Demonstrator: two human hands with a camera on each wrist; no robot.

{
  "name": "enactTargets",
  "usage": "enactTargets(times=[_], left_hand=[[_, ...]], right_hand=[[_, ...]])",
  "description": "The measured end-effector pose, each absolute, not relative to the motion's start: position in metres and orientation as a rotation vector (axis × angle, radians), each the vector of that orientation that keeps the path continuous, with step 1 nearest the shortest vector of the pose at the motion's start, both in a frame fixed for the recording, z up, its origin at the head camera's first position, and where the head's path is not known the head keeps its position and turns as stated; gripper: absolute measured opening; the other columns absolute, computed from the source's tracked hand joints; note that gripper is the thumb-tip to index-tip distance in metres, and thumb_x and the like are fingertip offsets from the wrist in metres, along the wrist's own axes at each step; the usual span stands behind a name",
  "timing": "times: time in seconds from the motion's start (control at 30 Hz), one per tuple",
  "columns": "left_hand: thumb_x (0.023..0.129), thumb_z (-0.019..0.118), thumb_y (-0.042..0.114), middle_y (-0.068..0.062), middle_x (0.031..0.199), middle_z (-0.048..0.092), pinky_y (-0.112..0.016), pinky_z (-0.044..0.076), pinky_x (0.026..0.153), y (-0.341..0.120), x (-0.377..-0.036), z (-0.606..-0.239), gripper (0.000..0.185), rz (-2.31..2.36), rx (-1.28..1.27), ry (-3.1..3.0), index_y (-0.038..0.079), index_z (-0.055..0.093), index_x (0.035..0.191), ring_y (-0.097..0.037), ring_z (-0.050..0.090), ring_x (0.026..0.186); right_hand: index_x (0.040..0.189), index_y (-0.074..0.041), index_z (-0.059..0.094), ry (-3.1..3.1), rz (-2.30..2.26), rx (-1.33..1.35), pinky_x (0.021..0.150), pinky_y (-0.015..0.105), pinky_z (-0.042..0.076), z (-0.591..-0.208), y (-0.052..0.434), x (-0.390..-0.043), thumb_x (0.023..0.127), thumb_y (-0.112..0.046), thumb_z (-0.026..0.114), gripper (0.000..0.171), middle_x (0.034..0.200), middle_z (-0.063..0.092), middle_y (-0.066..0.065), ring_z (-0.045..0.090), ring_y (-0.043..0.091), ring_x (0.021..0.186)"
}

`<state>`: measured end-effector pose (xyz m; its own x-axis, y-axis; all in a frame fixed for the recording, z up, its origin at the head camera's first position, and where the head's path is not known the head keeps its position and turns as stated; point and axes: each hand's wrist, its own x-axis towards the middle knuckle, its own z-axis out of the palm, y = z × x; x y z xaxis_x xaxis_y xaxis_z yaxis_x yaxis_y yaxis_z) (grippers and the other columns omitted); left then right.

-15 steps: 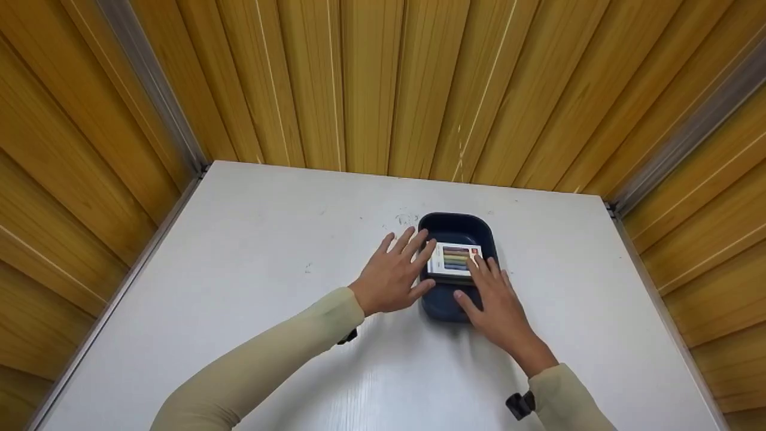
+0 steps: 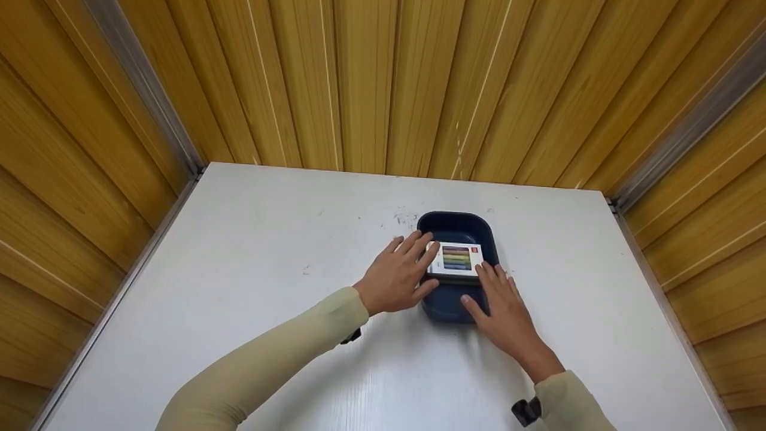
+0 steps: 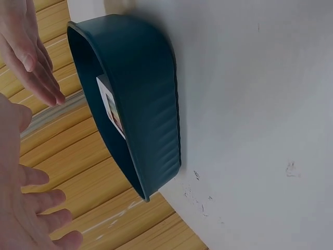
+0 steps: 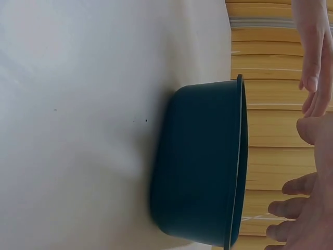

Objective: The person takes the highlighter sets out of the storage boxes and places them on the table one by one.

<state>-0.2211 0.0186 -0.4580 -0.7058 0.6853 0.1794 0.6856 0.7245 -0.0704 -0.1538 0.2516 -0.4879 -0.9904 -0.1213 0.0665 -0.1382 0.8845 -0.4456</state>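
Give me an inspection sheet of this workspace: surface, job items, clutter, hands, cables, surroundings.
Surface: white tabletop, with small dark marks near the tub's far end.
Job's things: white box with a coloured striped panel, inside the dark blue tub.
Clutter: nothing seen.
Hands: left hand and right hand above the tub, fingers extended, holding nothing.
Cables: nothing seen.
Surroundings: yellow wood-look panels and grey metal posts.

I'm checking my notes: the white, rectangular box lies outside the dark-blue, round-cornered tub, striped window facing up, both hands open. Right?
Not quite: the head view shows the white box inside the dark-blue tub. Its striped window does face up, and the left hand and right hand are open.
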Motion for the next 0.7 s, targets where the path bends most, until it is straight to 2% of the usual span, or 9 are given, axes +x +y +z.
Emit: enactTargets(times=[0.3, 0.47, 0.7], left_hand=[[0.099, 0.036, 0.056, -0.008, 0.158, 0.03, -0.044, 0.029, 0.118, 0.024, -0.225, -0.462, 0.068, -0.03, -1.123, -2.739, 0.015, 0.028, 0.152, -0.025, 0.028, 0.147], [0.098, 0.039, 0.054, -0.008, 0.158, 0.031, -0.043, 0.029, 0.118, 0.026, -0.226, -0.463, 0.067, -0.054, -1.142, -2.73, 0.015, 0.029, 0.152, -0.025, 0.029, 0.147], [0.099, 0.032, 0.056, -0.008, 0.158, 0.031, -0.042, 0.029, 0.118, 0.028, -0.229, -0.466, 0.067, -0.009, -1.164, -2.726, 0.015, 0.028, 0.152, -0.025, 0.029, 0.146]], right_hand=[[0.152, -0.005, 0.025, -3.005, 0.737, 0.184, 0.119, 0.056, 0.01, -0.495, 0.26, -0.153, 0.096, -0.05, 0.05, 0.076, 0.159, 0.024, 0.017, 0.014, 0.039, 0.148], [0.152, -0.005, 0.026, -3.006, 0.74, 0.168, 0.119, 0.057, 0.01, -0.497, 0.262, -0.153, 0.096, -0.045, 0.053, 0.074, 0.159, 0.024, 0.018, 0.014, 0.04, 0.148], [0.152, -0.004, 0.025, -3.026, 0.728, 0.137, 0.119, 0.057, 0.01, -0.498, 0.263, -0.15, 0.096, -0.042, 0.054, 0.073, 0.159, 0.023, 0.018, 0.014, 0.041, 0.148]])
